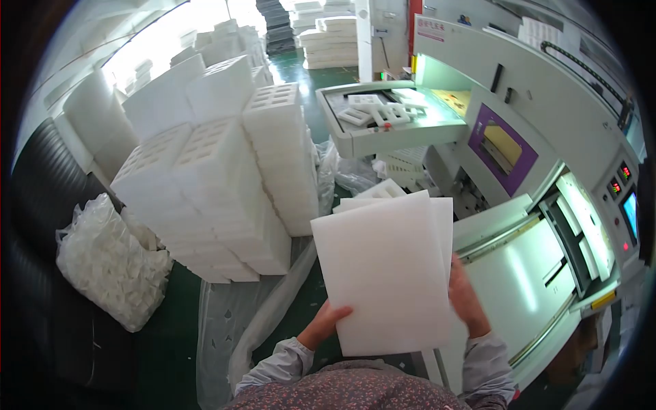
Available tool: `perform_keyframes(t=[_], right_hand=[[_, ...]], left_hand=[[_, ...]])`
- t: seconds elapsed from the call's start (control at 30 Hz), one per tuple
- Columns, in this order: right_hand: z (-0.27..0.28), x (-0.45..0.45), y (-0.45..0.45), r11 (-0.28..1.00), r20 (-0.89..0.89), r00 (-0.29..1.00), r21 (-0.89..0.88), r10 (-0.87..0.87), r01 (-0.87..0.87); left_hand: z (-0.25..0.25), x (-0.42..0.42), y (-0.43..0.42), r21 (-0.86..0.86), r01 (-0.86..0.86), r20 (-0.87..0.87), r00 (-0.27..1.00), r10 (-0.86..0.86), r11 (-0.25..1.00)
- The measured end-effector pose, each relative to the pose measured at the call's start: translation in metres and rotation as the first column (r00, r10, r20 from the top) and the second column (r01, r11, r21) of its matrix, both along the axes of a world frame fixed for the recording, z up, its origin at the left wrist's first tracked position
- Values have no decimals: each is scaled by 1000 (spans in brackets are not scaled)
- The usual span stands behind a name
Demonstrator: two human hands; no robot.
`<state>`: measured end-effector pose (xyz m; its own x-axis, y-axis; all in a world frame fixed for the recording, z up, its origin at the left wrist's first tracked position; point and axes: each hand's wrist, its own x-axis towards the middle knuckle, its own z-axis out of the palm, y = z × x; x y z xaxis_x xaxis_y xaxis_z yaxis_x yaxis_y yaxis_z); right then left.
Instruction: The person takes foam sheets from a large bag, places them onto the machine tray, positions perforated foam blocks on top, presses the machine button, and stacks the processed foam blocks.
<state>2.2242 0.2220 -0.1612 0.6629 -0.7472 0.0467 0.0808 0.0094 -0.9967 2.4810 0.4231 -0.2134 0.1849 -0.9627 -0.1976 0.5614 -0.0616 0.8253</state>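
Observation:
Two or more white foam sheets (383,273) are held upright in front of my body, fanned slightly apart at the upper right. My left hand (325,322) grips their lower left edge, thumb on the front face and the other fingers hidden behind. At the right edge is my right hand (466,290), somewhat blurred, its fingers partly behind the sheets; whether it grips them is unclear. Just behind the sheets' top edge shows a white foam piece with cutouts (384,189).
Tall stacks of white foam blocks (205,184) stand at the left, beside a clear bag of foam scraps (113,263). A large machine (540,137) fills the right, with a flat bed (523,280) and a side table (383,140) holding cut foam frames (393,114). Plastic film (273,321) lies on the floor.

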Motion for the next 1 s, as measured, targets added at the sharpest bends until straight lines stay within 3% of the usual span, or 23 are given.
perform_keyframes(t=[0.03, 0.07, 0.13, 0.23, 0.33, 0.47, 0.5, 0.63, 0.67, 0.8, 1.0], right_hand=[[4, 15, 17, 984, -55, 998, -175, 31, -40], [4, 17, 28, 987, -60, 998, -162, 7, -16], [2, 9, 45, 991, 131, 990, -117, -50, 66], [-7, 1, 62, 958, 35, 971, -157, -237, 240], [-7, -14, 60, 937, 61, 946, -129, -318, 324], [-6, -37, 44, 973, -6, 975, 49, -224, 224], [-4, -41, 44, 970, -2, 971, 51, -239, 238], [19, -60, 62, 861, -157, 954, 413, -254, 297], [14, -67, 63, 853, -155, 950, 418, -271, 312], [-18, -80, 55, 947, -112, 940, -31, -322, 321], [9, -99, 49, 805, -201, 797, -333, -569, 491]], left_hand=[[1, 0, 0, 27, -13, 61, 998, 11, 1000], [1, 0, -1, 54, -20, 122, 992, 13, 998], [-1, -3, -5, 98, 2, 242, 970, -26, 995], [-10, 0, -5, 152, 114, 201, 969, -143, 982], [-30, -1, -12, 128, 93, 134, 985, -110, 987], [-33, -12, -25, 67, 48, -255, 967, -29, 997], [-32, -16, -28, 68, 63, -250, 967, -44, 996], [-6, -39, -34, 57, 30, -332, 943, -9, 998], [-7, -43, -38, 62, 49, -329, 944, -26, 997], [-18, -37, -65, 74, 191, -34, 981, -189, 979], [10, -83, -122, 112, 264, 238, 929, -284, 958]])
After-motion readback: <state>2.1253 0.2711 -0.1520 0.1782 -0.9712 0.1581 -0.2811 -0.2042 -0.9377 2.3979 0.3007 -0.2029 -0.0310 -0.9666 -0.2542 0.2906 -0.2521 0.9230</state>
